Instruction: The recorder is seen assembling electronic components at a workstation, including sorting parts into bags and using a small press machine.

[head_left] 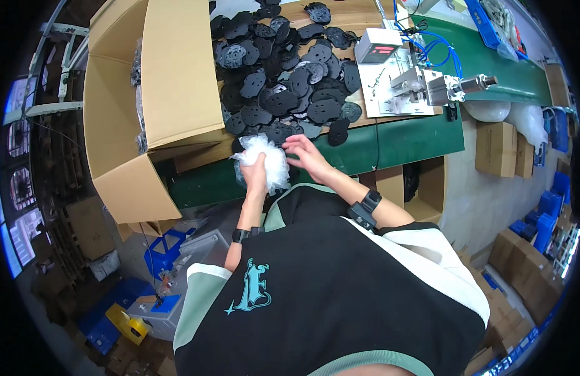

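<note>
My left hand (255, 172) is closed round a crumpled bunch of thin, clear-white plastic (275, 164), perhaps bags or film, held in front of my chest at the table's near edge. Just right of the bunch is my right hand (310, 158), its fingers apart and the tips at or very near the plastic; whether they touch it I cannot tell. Beyond both hands, a heap of flat black oval plates (280, 100) with holes and slots spreads over the tabletop.
A large open cardboard box (180, 75) stands left of the heap, its flaps spread. At the right of the table is a metal bench device (421, 84) with a display box (376, 47) and blue air hoses (450, 53). The green table edge (415, 143) runs before me.
</note>
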`<state>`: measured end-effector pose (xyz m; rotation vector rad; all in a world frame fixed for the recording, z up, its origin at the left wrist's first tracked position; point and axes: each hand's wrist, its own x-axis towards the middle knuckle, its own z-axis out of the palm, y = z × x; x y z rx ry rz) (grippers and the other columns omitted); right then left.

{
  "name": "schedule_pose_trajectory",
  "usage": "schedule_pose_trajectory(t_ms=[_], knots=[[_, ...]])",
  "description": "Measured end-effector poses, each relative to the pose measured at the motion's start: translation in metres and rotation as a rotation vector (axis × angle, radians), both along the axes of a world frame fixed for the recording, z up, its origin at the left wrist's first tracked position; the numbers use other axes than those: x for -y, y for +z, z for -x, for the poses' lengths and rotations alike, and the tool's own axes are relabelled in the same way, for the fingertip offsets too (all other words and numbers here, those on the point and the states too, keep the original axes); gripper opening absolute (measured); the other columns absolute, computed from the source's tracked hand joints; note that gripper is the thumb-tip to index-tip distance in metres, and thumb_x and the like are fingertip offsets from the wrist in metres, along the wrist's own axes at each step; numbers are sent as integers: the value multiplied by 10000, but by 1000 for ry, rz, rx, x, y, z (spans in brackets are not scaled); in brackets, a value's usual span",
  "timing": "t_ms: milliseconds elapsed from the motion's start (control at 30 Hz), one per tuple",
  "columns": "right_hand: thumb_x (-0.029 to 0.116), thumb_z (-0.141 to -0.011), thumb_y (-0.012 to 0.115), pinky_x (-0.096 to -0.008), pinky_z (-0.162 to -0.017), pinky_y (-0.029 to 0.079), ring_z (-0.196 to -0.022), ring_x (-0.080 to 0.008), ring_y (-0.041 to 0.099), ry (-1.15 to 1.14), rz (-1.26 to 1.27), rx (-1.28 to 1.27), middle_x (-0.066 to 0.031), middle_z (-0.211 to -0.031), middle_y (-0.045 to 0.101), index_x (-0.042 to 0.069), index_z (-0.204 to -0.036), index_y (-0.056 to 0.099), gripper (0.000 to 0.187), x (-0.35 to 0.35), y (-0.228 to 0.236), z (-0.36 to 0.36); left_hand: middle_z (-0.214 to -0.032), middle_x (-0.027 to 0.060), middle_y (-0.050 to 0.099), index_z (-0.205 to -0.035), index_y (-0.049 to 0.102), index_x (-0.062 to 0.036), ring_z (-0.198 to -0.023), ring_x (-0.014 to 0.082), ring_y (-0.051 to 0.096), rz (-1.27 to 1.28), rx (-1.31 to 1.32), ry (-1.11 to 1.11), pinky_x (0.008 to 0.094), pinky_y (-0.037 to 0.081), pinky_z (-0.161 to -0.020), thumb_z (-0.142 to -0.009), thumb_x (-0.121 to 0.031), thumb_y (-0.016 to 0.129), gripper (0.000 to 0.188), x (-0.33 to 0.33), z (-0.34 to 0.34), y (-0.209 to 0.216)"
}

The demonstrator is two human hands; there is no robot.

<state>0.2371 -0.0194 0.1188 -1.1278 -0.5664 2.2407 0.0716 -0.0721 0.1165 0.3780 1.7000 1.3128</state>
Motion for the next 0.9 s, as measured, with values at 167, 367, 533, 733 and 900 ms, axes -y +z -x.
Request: schedule_pose_trajectory(t_ms=[167,367,533,733,900], knots=[[244,-876,646,-653,-1157,196,-1449,-398,266,509,-1313,925,-171,-1546,313,174,-1486,385,667,-28,-35,-25,-1039,69,646,-1203,567,-9,-914,162,641,-30,-49,47,320,532,-775,-879,-63,594,329,20,11,-13],[530,-950,490,-694,-1164,19,-1523,-332,79,890,-1740,1346,-37,-1642,181,214,-1560,292,716,-89,-100,-42,-1050,76,640,-1207,565,7,-903,167,638,20,29,50,313,528,-774,-814,-47,631,402,30,12,-16],[381,-977,497,-641,-1184,97,-1472,-304,252,706,-1777,1276,-70,-1558,344,151,-1413,500,494,-124,-104,-23,-1019,83,654,-1120,614,28,-889,161,635,161,-38,8,319,510,-755,-803,-65,657,333,20,5,-24],[-1,-726,622,-492,-1070,383,-1250,-394,472,-15,-1634,1049,-193,-1349,498,39,-1196,570,475,-165,-68,-45,-1009,75,666,-1122,635,32,-832,159,650,126,-65,24,324,525,-696,-834,-55,641,301,13,-4,-25],[148,-835,602,-508,-1136,308,-1404,-345,347,223,-1116,1593,-220,-1476,404,-52,-1421,393,653,-227,-101,-96,-998,72,664,-1090,630,19,-869,162,639,170,9,-14,317,513,-750,-805,-47,648,293,12,-17,-41]])
